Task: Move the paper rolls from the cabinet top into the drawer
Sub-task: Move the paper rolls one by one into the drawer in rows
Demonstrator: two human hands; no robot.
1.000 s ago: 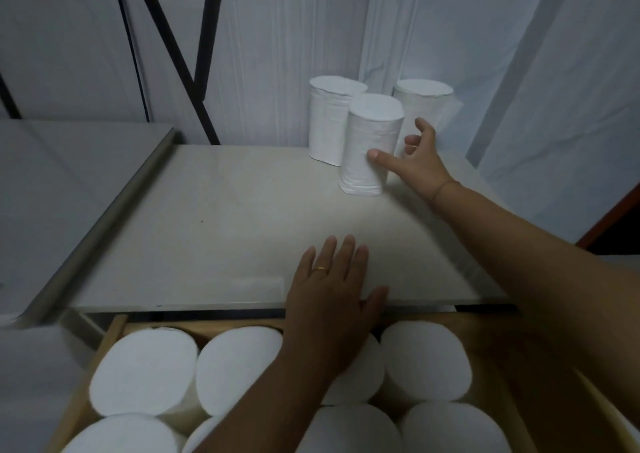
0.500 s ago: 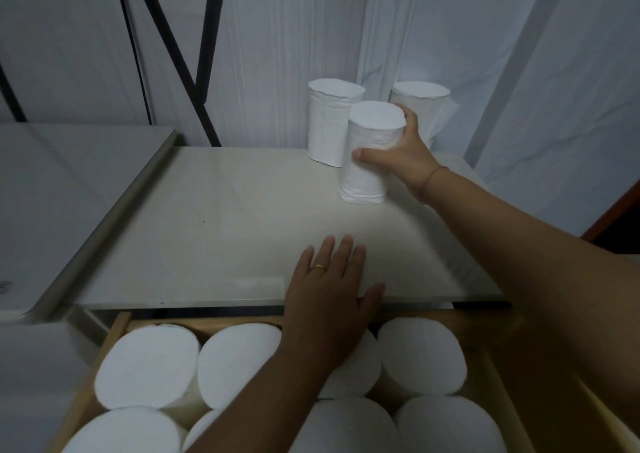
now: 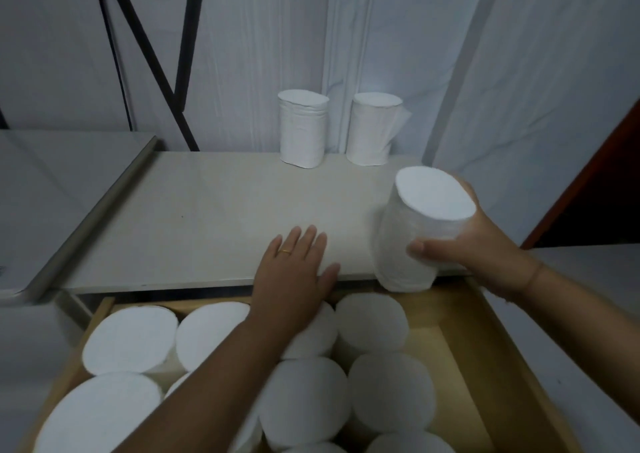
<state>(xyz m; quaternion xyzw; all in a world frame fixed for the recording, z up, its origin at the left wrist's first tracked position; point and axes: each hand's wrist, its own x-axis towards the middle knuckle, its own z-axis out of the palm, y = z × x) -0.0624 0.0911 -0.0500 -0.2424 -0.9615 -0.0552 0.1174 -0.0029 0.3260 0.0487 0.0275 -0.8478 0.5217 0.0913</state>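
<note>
Paper rolls fill most of the open wooden drawer [image 3: 498, 359] at the bottom of the view, standing on end with their round white tops up, packed from its left side across to a bare strip along the right wall. Above the drawer, the left hand [image 3: 294, 272] lies flat and open on the front edge of the pale cabinet top [image 3: 207, 217], fingers spread, holding nothing (a gold ring shows on one finger). Further back, two upright rolls [image 3: 303, 130] stand side by side against the white curtain [image 3: 398, 36], near each other but apart; the right one has a loose flap of paper. To the right, the right hand [image 3: 467, 241] grips a held roll [image 3: 412, 237] around its side, tilted, its lower end over the drawer's back right corner.
</note>
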